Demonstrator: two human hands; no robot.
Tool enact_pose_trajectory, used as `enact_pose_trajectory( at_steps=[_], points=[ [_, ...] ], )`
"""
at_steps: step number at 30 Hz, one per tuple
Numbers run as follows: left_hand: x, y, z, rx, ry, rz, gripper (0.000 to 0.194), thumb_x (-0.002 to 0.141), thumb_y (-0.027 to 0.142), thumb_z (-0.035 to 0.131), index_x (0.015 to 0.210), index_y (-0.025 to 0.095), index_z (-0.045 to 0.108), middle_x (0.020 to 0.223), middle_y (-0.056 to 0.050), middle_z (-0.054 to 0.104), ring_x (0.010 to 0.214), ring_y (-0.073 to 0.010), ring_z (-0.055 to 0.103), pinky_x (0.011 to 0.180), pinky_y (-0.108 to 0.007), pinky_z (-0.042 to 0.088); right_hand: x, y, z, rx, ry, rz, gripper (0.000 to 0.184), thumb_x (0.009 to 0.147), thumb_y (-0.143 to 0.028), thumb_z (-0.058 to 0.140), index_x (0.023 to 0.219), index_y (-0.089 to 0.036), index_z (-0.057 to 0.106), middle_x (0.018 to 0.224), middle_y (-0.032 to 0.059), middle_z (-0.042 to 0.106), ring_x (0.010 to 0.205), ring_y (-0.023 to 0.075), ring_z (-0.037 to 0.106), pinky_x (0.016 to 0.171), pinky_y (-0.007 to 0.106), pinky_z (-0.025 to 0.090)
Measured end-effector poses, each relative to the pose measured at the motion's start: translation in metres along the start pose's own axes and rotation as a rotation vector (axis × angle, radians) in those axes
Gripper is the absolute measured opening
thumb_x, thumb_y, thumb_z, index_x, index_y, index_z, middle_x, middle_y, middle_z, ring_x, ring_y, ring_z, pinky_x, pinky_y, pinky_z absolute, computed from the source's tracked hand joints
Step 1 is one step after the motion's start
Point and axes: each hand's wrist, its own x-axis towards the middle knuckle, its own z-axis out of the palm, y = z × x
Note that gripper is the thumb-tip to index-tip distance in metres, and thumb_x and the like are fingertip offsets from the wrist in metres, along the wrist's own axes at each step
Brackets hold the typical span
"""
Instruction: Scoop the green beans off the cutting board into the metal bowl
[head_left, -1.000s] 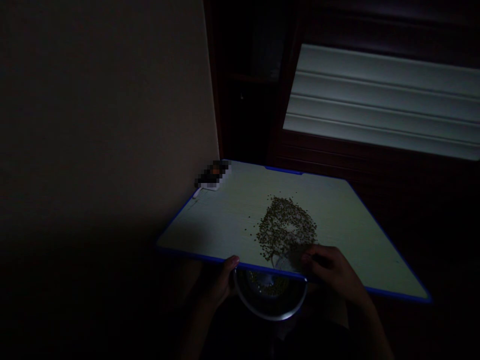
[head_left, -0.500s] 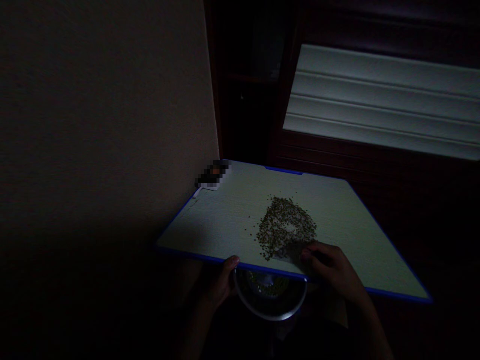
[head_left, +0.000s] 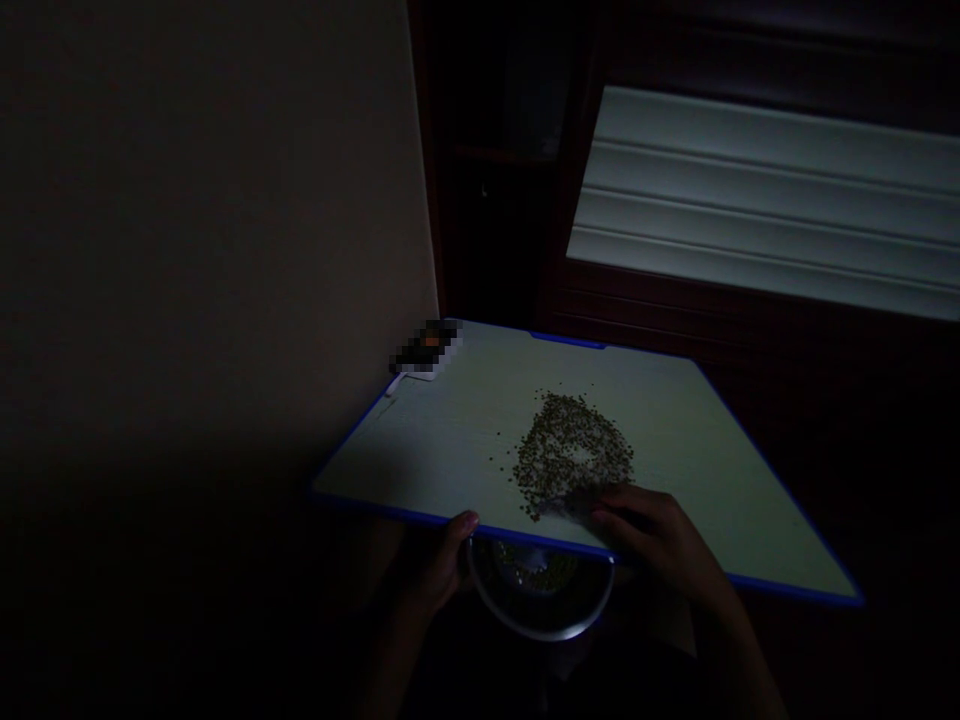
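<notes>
A loose patch of small greenish-brown grains or seeds (head_left: 574, 440) is spread on a pale board with a blue rim (head_left: 750, 520). My right hand (head_left: 660, 535) rests at the near right edge of the patch, its fingers bent and drawn together low over the board; what lies between the fingertips is hidden. Under the near edge of the board sits a round metal bowl (head_left: 551, 632) with more grains inside. My left hand (head_left: 446, 565) is closed at the bowl's left side, its thumb lying over the blue edge of the board.
A phone-like device (head_left: 431, 355), blurred out, lies at the board's far left corner with a white cable. A wall (head_left: 225, 200) rises on the left. Behind stands dark wooden furniture with a pale slatted panel (head_left: 750, 190). The room is dim.
My right hand has shifted slightly left along the near edge of the grains. My left hand, the bowl and the board look unmoved.
</notes>
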Motion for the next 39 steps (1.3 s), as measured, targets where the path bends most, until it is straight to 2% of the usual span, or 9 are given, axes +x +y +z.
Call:
enact_pose_trajectory(
  at_steps=[3, 7, 11, 23, 29, 34, 39],
  points=[
    [0.0001, -0.0003, -0.0018, 0.008, -0.006, 0.012, 0.06, 0.073, 0.025, 0.07, 0.131, 0.017, 0.053, 0.124, -0.008, 0.064, 0.126, -0.0272, 0.049, 0.108, -0.04, 0.037, 0.0003, -0.0001, -0.0002, 0.021, -0.018, -0.011, 0.018, 0.089, -0.034, 0.059, 0.1, -0.028, 0.072, 0.097, 0.0028, 0.072, 0.089, 0.0193, 0.065, 0.078, 0.034, 0.052],
    [0.0005, -0.0002, -0.0021, 0.003, -0.065, -0.077, 0.057, 0.073, 0.029, 0.07, 0.126, 0.011, 0.056, 0.124, -0.013, 0.064, 0.126, -0.0292, 0.048, 0.108, -0.041, 0.036, 0.0009, 0.0, 0.0002, 0.041, -0.021, -0.03, 0.017, 0.088, -0.034, 0.059, 0.096, -0.028, 0.073, 0.096, 0.0029, 0.072, 0.087, 0.0192, 0.065, 0.077, 0.034, 0.052],
    [0.0018, -0.0017, -0.0042, 0.003, -0.061, -0.049, 0.056, 0.074, 0.029, 0.069, 0.126, 0.012, 0.056, 0.124, -0.012, 0.064, 0.125, -0.0289, 0.049, 0.108, -0.042, 0.037, 0.0005, -0.0014, 0.0002, 0.055, -0.028, -0.007, 0.016, 0.089, -0.034, 0.059, 0.094, -0.027, 0.073, 0.093, 0.0021, 0.072, 0.085, 0.0186, 0.066, 0.074, 0.032, 0.052],
    [0.0005, -0.0003, -0.0035, -0.017, -0.048, -0.116, 0.062, 0.074, 0.029, 0.069, 0.131, 0.012, 0.051, 0.12, -0.012, 0.066, 0.121, -0.0285, 0.054, 0.105, -0.042, 0.04, -0.0011, -0.0015, 0.0008, 0.038, 0.036, 0.051, 0.021, 0.088, -0.04, 0.06, 0.091, -0.024, 0.073, 0.093, 0.0032, 0.073, 0.084, 0.0199, 0.066, 0.076, 0.032, 0.051],
    [-0.0003, 0.0005, -0.0009, -0.01, -0.033, -0.077, 0.063, 0.074, 0.028, 0.07, 0.132, 0.012, 0.052, 0.119, -0.012, 0.067, 0.121, -0.0282, 0.054, 0.105, -0.04, 0.04, -0.0007, -0.0031, -0.0006, 0.031, -0.009, 0.025, 0.022, 0.089, -0.038, 0.059, 0.091, -0.023, 0.073, 0.09, 0.0041, 0.072, 0.086, 0.0207, 0.065, 0.078, 0.032, 0.05],
    [-0.002, 0.0022, 0.0004, 0.006, 0.006, -0.14, 0.06, 0.073, 0.029, 0.07, 0.127, 0.008, 0.054, 0.109, -0.014, 0.071, 0.114, -0.0309, 0.059, 0.101, -0.044, 0.044, -0.0017, -0.0014, -0.0005, 0.051, -0.048, 0.006, 0.022, 0.089, -0.038, 0.059, 0.091, -0.022, 0.073, 0.088, 0.0041, 0.071, 0.083, 0.0192, 0.065, 0.074, 0.03, 0.05],
    [-0.0001, 0.0008, -0.0018, -0.01, -0.063, -0.117, 0.052, 0.073, 0.028, 0.07, 0.121, 0.01, 0.06, 0.108, -0.011, 0.072, 0.112, -0.0306, 0.06, 0.101, -0.042, 0.044, -0.0013, -0.0012, -0.0007, 0.053, -0.058, -0.007, 0.02, 0.089, -0.037, 0.059, 0.088, -0.022, 0.072, 0.088, 0.0034, 0.071, 0.083, 0.0187, 0.065, 0.074, 0.029, 0.05]
  ],
)
